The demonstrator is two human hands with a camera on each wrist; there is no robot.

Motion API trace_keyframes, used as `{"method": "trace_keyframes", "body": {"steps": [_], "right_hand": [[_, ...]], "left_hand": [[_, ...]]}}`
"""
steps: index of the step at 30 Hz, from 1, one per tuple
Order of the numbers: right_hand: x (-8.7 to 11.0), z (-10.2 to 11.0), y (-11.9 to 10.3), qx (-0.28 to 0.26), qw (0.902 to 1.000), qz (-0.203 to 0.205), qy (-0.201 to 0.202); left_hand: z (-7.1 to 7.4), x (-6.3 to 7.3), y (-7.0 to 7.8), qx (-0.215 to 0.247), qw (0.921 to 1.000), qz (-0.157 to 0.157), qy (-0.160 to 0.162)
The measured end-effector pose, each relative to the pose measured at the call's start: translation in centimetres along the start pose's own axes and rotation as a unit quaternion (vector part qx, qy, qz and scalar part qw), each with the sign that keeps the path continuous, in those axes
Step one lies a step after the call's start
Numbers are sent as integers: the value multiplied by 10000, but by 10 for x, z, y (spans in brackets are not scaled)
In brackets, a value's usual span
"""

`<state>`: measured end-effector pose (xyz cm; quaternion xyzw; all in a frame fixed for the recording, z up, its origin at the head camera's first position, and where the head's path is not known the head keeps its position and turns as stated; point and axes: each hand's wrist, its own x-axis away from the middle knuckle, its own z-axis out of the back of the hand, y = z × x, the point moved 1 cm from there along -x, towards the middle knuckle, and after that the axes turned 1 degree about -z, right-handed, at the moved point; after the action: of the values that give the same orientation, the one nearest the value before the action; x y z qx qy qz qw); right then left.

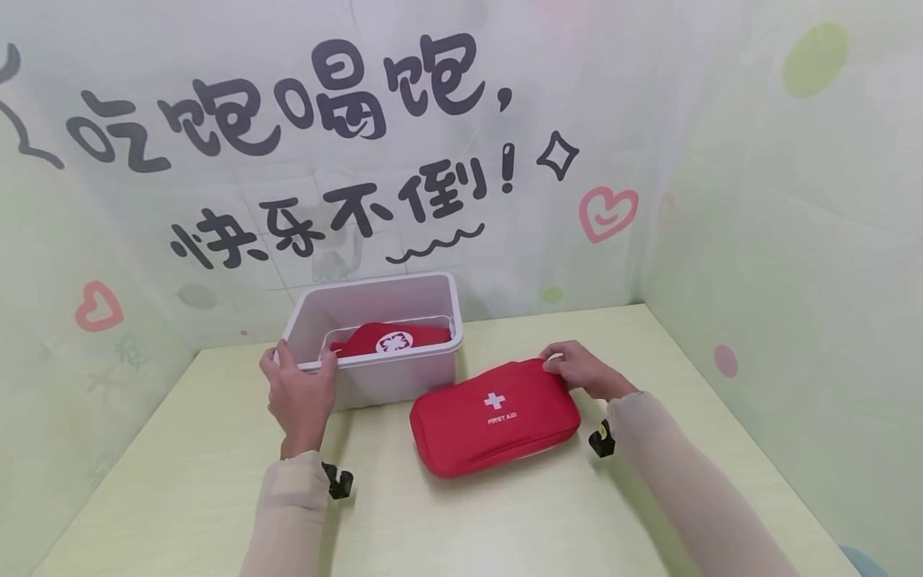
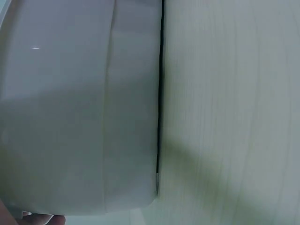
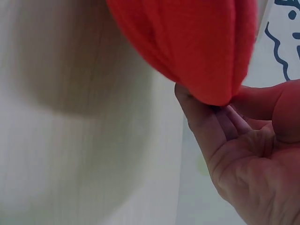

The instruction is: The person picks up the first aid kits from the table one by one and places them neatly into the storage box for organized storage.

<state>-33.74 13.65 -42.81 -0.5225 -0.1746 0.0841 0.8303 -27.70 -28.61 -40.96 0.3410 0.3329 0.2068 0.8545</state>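
Note:
A red first aid pouch (image 1: pixel 497 425) with a white cross is held at its far right corner by my right hand (image 1: pixel 582 370). In the right wrist view the thumb and fingers (image 3: pixel 201 119) pinch the red fabric (image 3: pixel 201 51), and a shadow lies on the table below it. My left hand (image 1: pixel 301 397) grips the near left corner of a white plastic bin (image 1: pixel 392 377), thumb at the front rim. Inside the bin lies a folded red cloth item (image 1: pixel 360 340) with a white round emblem. The bin's side wall (image 2: pixel 56 117) fills much of the left wrist view.
The bin stands on a pale wooden table (image 1: pixel 195 481), close to the printed back wall (image 1: pixel 469 304). Another wall panel (image 1: pixel 779 320) rises along the table's right edge. Dark clips (image 1: pixel 339 481) sit at both wrists.

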Motion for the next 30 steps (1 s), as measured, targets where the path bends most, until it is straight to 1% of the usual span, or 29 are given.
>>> {"method": "trace_keyframes", "body": {"steps": [8, 12, 15, 23, 30], "right_hand": [[8, 15, -11, -162, 9996, 221, -94], [10, 21, -19, -151, 9991, 364, -149], [11, 23, -25, -154, 9987, 460, -175], [14, 28, -37, -254, 9981, 533, -192], [16, 34, -51, -298, 9972, 668, -165]], "left_hand": [[0, -1, -2, 25, 10000, -7, 16], [0, 0, -2, 10, 10000, -8, 33], [0, 0, -2, 11, 10000, -12, 41], [0, -1, -1, 11, 10000, 25, -51], [0, -1, -2, 15, 10000, 14, -12]]}}
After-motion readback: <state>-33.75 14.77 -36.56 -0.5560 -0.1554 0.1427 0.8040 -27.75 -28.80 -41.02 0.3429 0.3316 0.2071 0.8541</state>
